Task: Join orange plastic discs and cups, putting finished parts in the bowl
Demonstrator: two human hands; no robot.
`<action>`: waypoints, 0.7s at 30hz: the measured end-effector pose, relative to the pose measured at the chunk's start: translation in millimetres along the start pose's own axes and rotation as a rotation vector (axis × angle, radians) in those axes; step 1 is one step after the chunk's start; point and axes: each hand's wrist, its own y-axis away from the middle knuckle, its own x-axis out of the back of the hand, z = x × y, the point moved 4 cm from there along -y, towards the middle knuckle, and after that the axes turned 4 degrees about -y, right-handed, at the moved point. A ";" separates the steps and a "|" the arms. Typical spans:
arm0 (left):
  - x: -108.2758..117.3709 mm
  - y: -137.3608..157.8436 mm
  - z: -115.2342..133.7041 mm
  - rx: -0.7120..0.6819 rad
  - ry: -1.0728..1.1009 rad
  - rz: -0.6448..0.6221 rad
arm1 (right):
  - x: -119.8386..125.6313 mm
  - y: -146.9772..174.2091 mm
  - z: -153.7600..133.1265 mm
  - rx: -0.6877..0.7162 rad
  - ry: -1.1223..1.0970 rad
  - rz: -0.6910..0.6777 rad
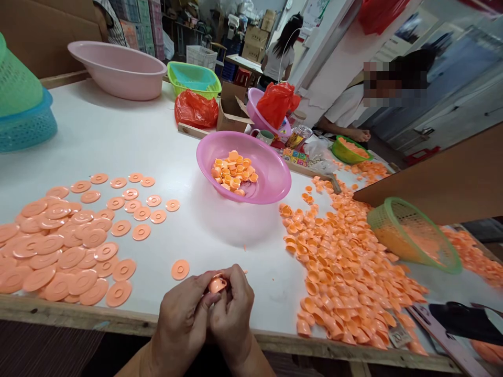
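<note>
My left hand (178, 317) and my right hand (234, 314) meet at the table's front edge, both closed on one small orange plastic toy cup (217, 284). Fingers and thumbs cover most of its sides. Just left of my hands a single flat orange saucer-like disc (180, 269) lies on the white tabletop. Farther left is a spread-out heap of the same discs (58, 251). Beyond my hands stands a pink basin (271, 183) with a cluster of orange toy cups (234, 170) inside. A wide pile of orange cup-shaped pieces (346, 262) covers the right side.
A green mesh basket (393, 209) tilts on the right pile near a brown divider (444, 167). Scissors (456, 309) lie at the right front. A pale pink tub (118, 73), red bags (195, 109) and a mug (264, 136) stand behind. A person (346, 110) sits back right.
</note>
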 end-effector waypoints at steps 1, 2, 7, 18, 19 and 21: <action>1.1 -0.3 0.0 -0.007 -0.006 0.006 | -0.2 -1.4 -1.5 0.004 0.001 -0.003; 2.3 -0.7 -0.5 -0.006 -0.008 0.007 | 0.3 -3.6 -3.7 0.018 0.004 -0.018; 6.9 -2.4 -4.8 0.013 0.026 -0.021 | 5.5 -14.2 -13.7 0.080 -0.021 -0.188; 15.0 -6.4 -22.7 0.040 -0.027 -0.099 | -1.4 -28.5 -13.3 0.065 -0.089 -0.073; 19.4 -9.4 -31.9 0.104 -0.057 -0.108 | 1.7 -48.8 -15.4 0.069 -0.097 -0.063; 28.6 -15.2 -54.0 0.216 -0.176 -0.111 | 17.7 -100.4 -16.1 0.064 -0.088 0.035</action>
